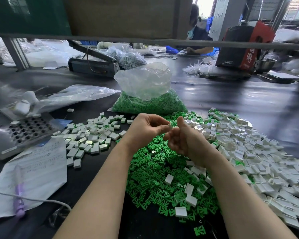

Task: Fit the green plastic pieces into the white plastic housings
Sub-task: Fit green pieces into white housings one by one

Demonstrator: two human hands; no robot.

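My left hand (148, 127) pinches a small white housing (170, 125) at its fingertips, raised above the table. My right hand (181, 138) is close beside it, fingers loosely curled, thumb up near the housing; what it holds is hidden. Beneath both hands spreads a heap of loose green pieces (155, 171). A big pile of empty white housings (259, 152) lies to the right. A group of fitted housings (93, 135) with green showing lies to the left.
A clear bag of green pieces (148, 100) stands behind the hands. A metal jig with holes (27, 130), a handwritten paper (34, 171) and a purple pen (19, 195) sit at left. Another person (197, 38) works across the black table.
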